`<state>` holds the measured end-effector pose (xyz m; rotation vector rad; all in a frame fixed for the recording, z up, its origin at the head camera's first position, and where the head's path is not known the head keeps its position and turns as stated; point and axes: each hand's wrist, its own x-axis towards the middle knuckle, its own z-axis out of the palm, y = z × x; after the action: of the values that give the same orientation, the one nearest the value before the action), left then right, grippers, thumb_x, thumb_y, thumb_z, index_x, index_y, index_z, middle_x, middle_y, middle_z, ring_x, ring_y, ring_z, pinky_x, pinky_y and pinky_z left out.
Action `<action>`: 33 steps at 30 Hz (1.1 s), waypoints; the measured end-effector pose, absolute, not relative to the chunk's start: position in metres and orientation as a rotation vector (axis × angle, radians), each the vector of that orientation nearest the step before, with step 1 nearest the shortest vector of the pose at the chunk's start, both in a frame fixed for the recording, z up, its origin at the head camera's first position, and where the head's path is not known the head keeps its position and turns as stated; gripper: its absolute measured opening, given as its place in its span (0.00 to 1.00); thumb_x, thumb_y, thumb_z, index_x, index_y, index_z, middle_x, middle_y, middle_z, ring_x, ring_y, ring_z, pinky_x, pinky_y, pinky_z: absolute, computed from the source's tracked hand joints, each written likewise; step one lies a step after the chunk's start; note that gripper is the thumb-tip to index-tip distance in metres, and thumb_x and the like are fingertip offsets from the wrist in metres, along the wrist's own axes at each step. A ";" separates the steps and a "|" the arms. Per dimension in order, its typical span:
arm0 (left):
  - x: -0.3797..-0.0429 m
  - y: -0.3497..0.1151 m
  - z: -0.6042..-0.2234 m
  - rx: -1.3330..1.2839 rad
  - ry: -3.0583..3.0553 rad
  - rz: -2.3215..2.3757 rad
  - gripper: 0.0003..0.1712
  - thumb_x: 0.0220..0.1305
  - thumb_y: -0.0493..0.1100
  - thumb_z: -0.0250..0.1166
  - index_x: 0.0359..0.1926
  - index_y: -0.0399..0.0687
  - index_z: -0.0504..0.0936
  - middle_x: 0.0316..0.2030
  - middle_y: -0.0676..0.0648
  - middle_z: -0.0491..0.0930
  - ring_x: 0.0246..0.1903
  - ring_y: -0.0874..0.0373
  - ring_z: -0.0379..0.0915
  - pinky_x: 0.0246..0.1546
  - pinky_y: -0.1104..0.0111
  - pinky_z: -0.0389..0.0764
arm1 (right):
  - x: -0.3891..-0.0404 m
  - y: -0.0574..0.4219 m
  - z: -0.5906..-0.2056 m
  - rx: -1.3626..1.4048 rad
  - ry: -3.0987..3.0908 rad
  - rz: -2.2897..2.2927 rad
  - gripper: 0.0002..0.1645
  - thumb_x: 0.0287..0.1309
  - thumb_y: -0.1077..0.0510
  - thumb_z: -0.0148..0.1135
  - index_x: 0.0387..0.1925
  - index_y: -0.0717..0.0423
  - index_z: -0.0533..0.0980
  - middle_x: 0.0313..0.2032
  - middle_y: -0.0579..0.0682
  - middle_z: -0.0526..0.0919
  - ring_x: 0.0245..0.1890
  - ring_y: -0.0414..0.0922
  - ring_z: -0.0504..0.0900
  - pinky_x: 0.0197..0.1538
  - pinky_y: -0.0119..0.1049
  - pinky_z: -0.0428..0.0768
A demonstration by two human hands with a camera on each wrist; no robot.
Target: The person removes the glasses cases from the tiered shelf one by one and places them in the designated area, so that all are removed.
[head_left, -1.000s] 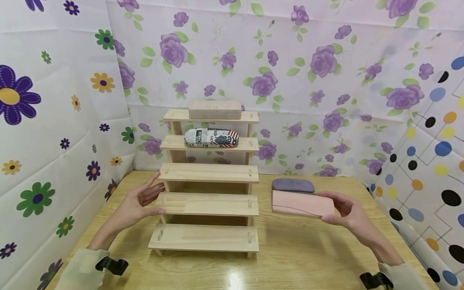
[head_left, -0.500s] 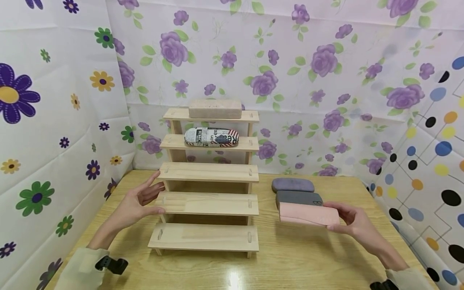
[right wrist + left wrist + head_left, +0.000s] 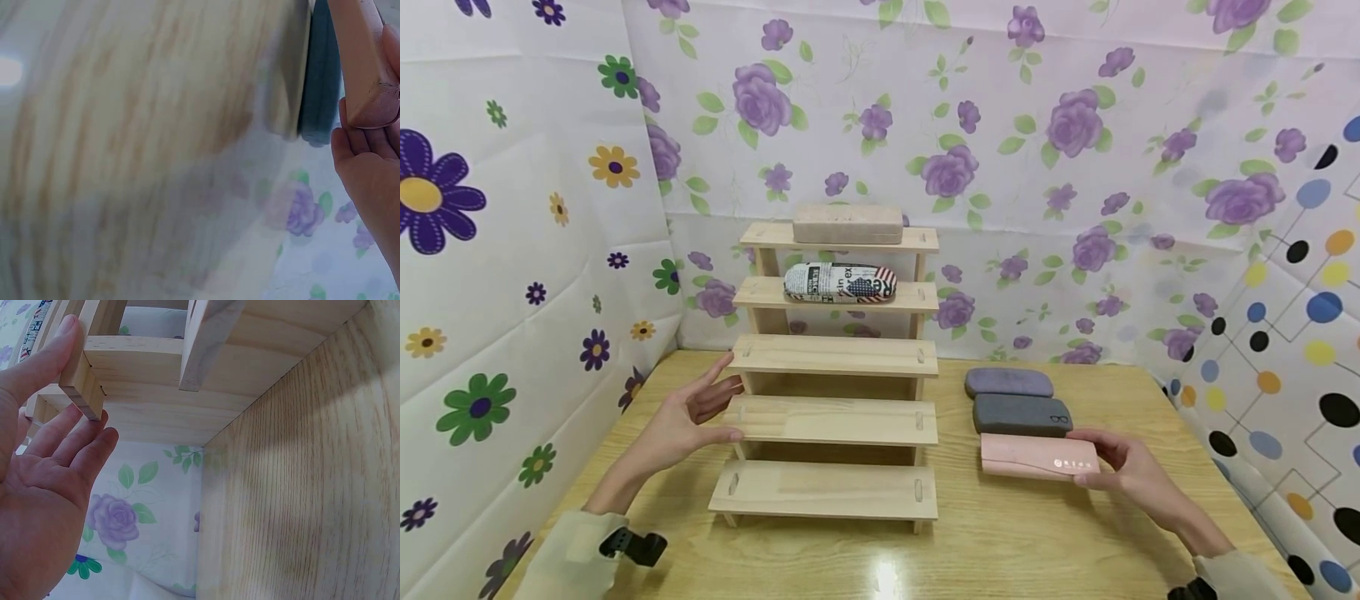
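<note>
My right hand (image 3: 1138, 479) holds one end of a pink glasses case (image 3: 1037, 457) between thumb and fingers, at the near end of a row of cases. Just behind it lies a dark grey glasses case (image 3: 1021, 415) with a small glasses mark, and behind that a purple-grey glasses case (image 3: 1009, 382). With its thumb and fingers on either side of a board end, my left hand (image 3: 56, 462) grips the left edge of a stepped wooden shelf rack (image 3: 835, 421). A beige case (image 3: 847, 225) sits on the top step, and a newsprint-patterned case (image 3: 838, 283) on the step below.
The rack stands on a wood-grain table (image 3: 1000, 542). Flowered cloth (image 3: 865, 125) hangs behind it and along the left, and a dotted cloth (image 3: 1300, 358) along the right.
My right hand has brought the pink case toward me and down, turning its printed face into view. The dark grey case behind it has come into sight. The left hand stays at the rack.
</note>
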<state>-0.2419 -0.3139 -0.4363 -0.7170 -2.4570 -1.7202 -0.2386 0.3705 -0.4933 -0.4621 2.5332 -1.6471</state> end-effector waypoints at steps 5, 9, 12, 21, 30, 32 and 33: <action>-0.242 -0.314 -0.436 -0.717 -2.462 -1.710 0.65 0.57 0.31 0.80 0.86 0.58 0.50 0.73 0.29 0.66 0.71 0.53 0.68 0.66 0.72 0.72 | -0.242 0.373 -0.500 -0.409 2.545 -1.616 0.37 0.60 0.60 0.79 0.68 0.64 0.75 0.64 0.64 0.78 0.59 0.30 0.77 0.54 0.29 0.82; -0.242 -0.314 -0.436 -0.716 -2.462 -1.712 0.65 0.57 0.31 0.80 0.86 0.58 0.50 0.73 0.30 0.66 0.71 0.53 0.68 0.66 0.72 0.73 | -0.244 0.374 -0.503 -0.385 2.543 -1.612 0.38 0.59 0.59 0.79 0.69 0.63 0.75 0.65 0.64 0.78 0.59 0.31 0.77 0.54 0.29 0.82; -0.241 -0.313 -0.436 -0.721 -2.458 -1.713 0.65 0.57 0.30 0.80 0.86 0.56 0.50 0.72 0.29 0.66 0.71 0.53 0.68 0.66 0.71 0.73 | -0.246 0.374 -0.504 -0.358 2.548 -1.599 0.39 0.59 0.58 0.79 0.69 0.63 0.75 0.65 0.64 0.78 0.59 0.31 0.77 0.53 0.29 0.82; -0.241 -0.313 -0.435 -0.726 -2.452 -1.709 0.65 0.57 0.29 0.80 0.86 0.55 0.50 0.72 0.28 0.66 0.70 0.58 0.69 0.67 0.69 0.73 | -0.249 0.374 -0.501 -0.323 2.614 -1.488 0.41 0.57 0.55 0.81 0.70 0.60 0.75 0.67 0.62 0.77 0.67 0.49 0.73 0.55 0.30 0.80; -0.241 -0.314 -0.436 -0.723 -2.454 -1.713 0.65 0.57 0.30 0.80 0.86 0.56 0.50 0.72 0.28 0.65 0.71 0.54 0.68 0.66 0.70 0.72 | -0.252 0.374 -0.501 -0.370 2.681 -1.387 0.41 0.54 0.54 0.83 0.68 0.59 0.77 0.66 0.61 0.78 0.66 0.61 0.72 0.58 0.43 0.81; -0.241 -0.314 -0.436 -0.727 -2.452 -1.716 0.65 0.57 0.30 0.80 0.86 0.56 0.50 0.73 0.28 0.65 0.71 0.53 0.67 0.66 0.71 0.72 | -0.252 0.374 -0.501 -0.392 2.689 -1.371 0.41 0.54 0.55 0.83 0.67 0.60 0.77 0.66 0.62 0.77 0.63 0.59 0.75 0.55 0.42 0.82; -0.241 -0.313 -0.436 -0.729 -2.450 -1.718 0.65 0.57 0.30 0.80 0.86 0.55 0.50 0.73 0.28 0.65 0.71 0.52 0.67 0.66 0.71 0.72 | -0.253 0.374 -0.501 -0.389 2.693 -1.370 0.41 0.53 0.55 0.84 0.67 0.60 0.78 0.66 0.62 0.77 0.61 0.57 0.76 0.54 0.41 0.83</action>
<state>-0.2411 -0.3135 -0.4357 -0.7290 -2.4502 -1.7180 -0.2525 0.3741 -0.5014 -0.3894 2.6933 -1.3702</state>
